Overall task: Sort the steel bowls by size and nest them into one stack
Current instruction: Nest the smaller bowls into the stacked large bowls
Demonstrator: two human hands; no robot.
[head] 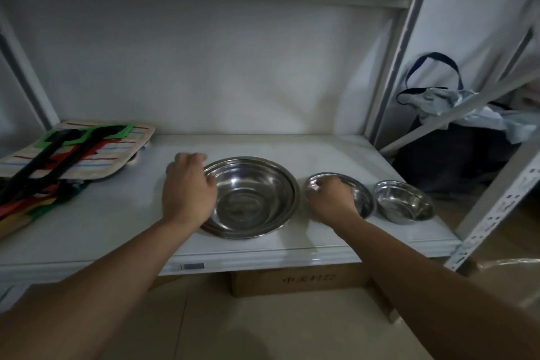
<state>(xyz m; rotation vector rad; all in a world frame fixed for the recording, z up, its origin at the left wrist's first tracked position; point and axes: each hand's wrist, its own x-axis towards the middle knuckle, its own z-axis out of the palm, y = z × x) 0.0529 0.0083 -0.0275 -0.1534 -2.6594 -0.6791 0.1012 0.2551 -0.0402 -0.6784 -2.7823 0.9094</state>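
Steel was what I saw first: three shiny round bowls stood in a row on the white metal shelf (102, 231), each upright and none nested in another. The large steel bowl (251, 199) sat in the middle of the shelf, the medium steel bowl (361, 196) just to its right with a narrow gap between the rims, and the small steel bowl (404, 203) just right of that, its rim very near the medium one's. My left hand (188, 190) lay over the left rim of the large bowl, thumb hooked inside the rim and fingers curled down the outer wall, so it gripped that bowl at its edge. My right hand (330, 196) rested on the left side of the medium bowl, fingers bent over the rim and into the bowl; it looked closed on the rim, though the fingertips were blurred. All three bowls sat flat on the shelf. At the far left of the shelf lay a striped cloth pad (87, 152) with black-handled tools (43, 161) and coloured pieces across it, well apart from the bowls. Beneath the shelf I saw a brown cardboard box (298, 279) on the tiled floor, and beyond the right upright a dark bag with blue handles (438, 137) stuffed with pale cloth.
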